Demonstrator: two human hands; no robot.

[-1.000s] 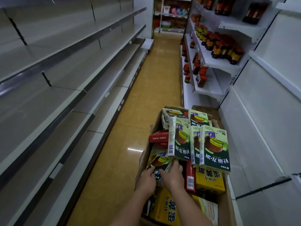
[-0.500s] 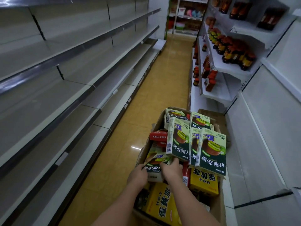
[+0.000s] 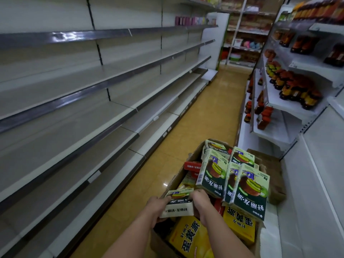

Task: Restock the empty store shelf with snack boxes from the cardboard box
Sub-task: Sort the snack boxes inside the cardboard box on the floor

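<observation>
A cardboard box (image 3: 174,180) on the floor at the bottom centre is filled with snack boxes: several green ones (image 3: 249,190) standing upright, yellow ones (image 3: 189,239) lying flat, red ones (image 3: 192,167) at the left side. My left hand (image 3: 158,205) and my right hand (image 3: 202,203) grip the two ends of one green snack box (image 3: 179,204), which is raised above the carton's left part. The long run of bare grey shelves (image 3: 78,116) fills the left side.
A yellow tiled aisle floor (image 3: 214,108) runs ahead between the racks. White shelves on the right carry dark sauce bottles (image 3: 296,88). White panels (image 3: 316,183) stand close by the carton's right side. Small pink packs (image 3: 186,21) sit on a far upper left shelf.
Both hands have pulled the green snack box up out of the carton and toward me. The view has lifted, showing more of the upper shelves.
</observation>
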